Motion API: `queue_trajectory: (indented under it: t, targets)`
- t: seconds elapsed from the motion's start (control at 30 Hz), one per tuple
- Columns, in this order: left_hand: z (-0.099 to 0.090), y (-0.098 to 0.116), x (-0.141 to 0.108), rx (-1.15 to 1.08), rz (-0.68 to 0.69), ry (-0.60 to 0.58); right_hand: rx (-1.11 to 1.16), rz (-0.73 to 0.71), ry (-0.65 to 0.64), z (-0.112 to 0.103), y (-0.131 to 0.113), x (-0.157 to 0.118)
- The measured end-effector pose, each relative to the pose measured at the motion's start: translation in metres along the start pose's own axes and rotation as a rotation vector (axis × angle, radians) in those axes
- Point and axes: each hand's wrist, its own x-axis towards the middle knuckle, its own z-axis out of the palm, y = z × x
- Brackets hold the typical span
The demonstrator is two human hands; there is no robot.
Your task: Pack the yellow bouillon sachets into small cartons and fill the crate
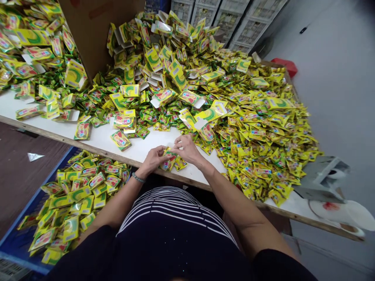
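At the table's front edge my left hand (155,159) grips a small yellow-green carton (168,162) with a red print. My right hand (187,149) is closed at the carton's upper end, its fingertips by a pale flap; whether it pinches the flap or something small is hidden. Just right of the carton, under my right hand, lies a yellow sachet (180,164). Another carton (121,140) rests on the white tabletop to the left. Beyond my hands, cartons with raised white flaps, such as one open carton (205,130), lie among the sachets.
A large heap of yellow sachets (263,136) covers the table's right side. A brown cardboard box (88,35) stands at the back left. Below, left of me, a blue crate (17,234) holds many cartons. A grey metal device (322,177) sits at the right end.
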Motion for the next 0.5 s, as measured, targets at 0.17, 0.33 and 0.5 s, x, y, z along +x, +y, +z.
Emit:
queue_trajectory:
  t: [0.17, 0.33, 0.5]
  targets:
    - [-0.008, 0.008, -0.007, 0.142, 0.053, -0.048, -0.029, 0.039, -0.097, 0.018, 0.000, -0.005]
    - [-0.018, 0.005, -0.012, 0.191, 0.103, 0.044, 0.162, 0.003, 0.110, 0.016, 0.000, -0.021]
    - [-0.018, -0.006, -0.012, 0.185, 0.190, 0.154, 0.495, 0.243, 0.279, 0.021, 0.006, -0.047]
